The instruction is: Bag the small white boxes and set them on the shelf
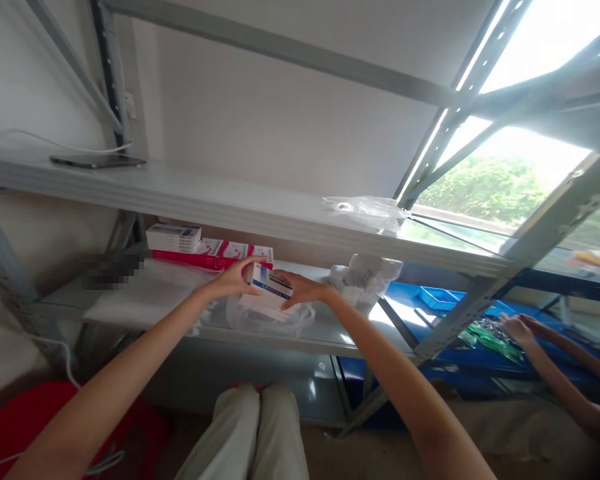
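Observation:
Both my hands hold one small white box with blue print (270, 285) over the lower shelf (325, 337) of a grey metal rack. My left hand (234, 279) grips its left end and my right hand (300, 289) its right end. Beneath the box lies a clear plastic bag (273, 317) on the shelf. Behind my hands stand red and white boxes (220, 253), with another white box (174, 237) stacked on them at the left.
A phone (97, 161) with a white cable lies on the upper shelf (220, 200), where a clear bag (367, 210) also rests. Crumpled plastic (365, 275) sits right of my hands. At the right, another person's hands (523, 328) reach over blue trays (437, 297).

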`<state>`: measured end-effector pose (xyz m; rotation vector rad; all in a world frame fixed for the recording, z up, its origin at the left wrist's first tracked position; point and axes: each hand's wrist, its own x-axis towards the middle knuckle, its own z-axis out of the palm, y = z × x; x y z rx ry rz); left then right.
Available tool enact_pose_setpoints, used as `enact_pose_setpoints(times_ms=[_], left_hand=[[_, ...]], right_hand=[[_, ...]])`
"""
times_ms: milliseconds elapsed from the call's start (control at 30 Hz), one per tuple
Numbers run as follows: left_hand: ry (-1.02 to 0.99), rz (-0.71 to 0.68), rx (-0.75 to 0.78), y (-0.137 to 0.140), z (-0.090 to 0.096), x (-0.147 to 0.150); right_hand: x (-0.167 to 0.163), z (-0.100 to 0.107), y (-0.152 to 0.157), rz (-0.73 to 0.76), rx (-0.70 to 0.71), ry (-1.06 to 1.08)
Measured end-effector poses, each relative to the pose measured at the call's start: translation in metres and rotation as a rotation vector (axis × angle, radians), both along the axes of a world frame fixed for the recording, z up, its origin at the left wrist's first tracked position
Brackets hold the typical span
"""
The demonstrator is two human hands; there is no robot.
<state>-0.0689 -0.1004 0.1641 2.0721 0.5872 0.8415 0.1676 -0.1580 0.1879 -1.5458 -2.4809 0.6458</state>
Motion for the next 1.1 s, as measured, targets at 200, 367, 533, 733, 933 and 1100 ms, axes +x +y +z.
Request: enact_pose_setpoints(times_ms=[200,367,533,733,933,1100], left_hand=[[-0.067,0.039,-0.033,0.001,-0.034,0.005],[-0.078,0.054,-0.01,0.006,-0.06,0.019],[0.067,-0.02,0.014,0.02,-0.096,0.015],[0.081,0.321,-0.026,0.023,-0.134,-0.005],[0.174,0.315,-0.195,0.032,-0.155,-0.004],[0.075,0.342,-0.368,0.044,-0.15,-0.001]], right_hand=[[0.004,-0.022,0.017,0.034,-0.024,0.006],[0.017,-0.031,0.017,0.04,-0.071,-0.039],[0.018,-0.076,0.02,-0.115,-0.064,-0.239],[0.029,-0.103,0.008,-0.2,-0.045,-0.165],[0.052,-0.104,-0.013,-0.492,-0.063,-0.212],[0.048,-0.101,-0.013,-0.675,-0.033,-0.248]])
